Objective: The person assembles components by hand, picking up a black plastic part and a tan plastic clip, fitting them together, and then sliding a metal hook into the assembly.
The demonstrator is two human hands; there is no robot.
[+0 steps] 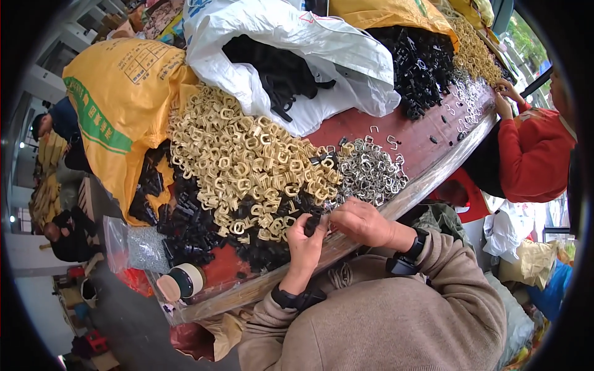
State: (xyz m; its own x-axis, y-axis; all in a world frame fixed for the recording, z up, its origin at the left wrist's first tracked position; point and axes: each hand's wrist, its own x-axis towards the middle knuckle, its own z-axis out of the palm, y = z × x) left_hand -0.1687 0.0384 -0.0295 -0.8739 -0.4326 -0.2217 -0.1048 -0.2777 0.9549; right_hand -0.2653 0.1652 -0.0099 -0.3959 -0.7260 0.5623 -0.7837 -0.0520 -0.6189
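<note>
My left hand (303,248) is closed on a small black plastic part (313,222), held up between thumb and fingers at the table's near edge. Close beside it, my right hand (360,222) is pinched, its fingertips almost meeting the black part; whatever they hold is too small to make out. Just beyond my hands lies a heap of beige ring-shaped plastic pieces (241,161). Right of that is a pile of silver metal U-shaped clips (369,172). More black plastic parts (192,238) spread beneath and left of the beige heap.
An orange woven sack (133,80) and a white sack (284,25) stand behind the heaps. A jar (187,279) and a clear bag of small grey pieces (147,247) sit at the left corner. Another person in red (535,154) works at the far right.
</note>
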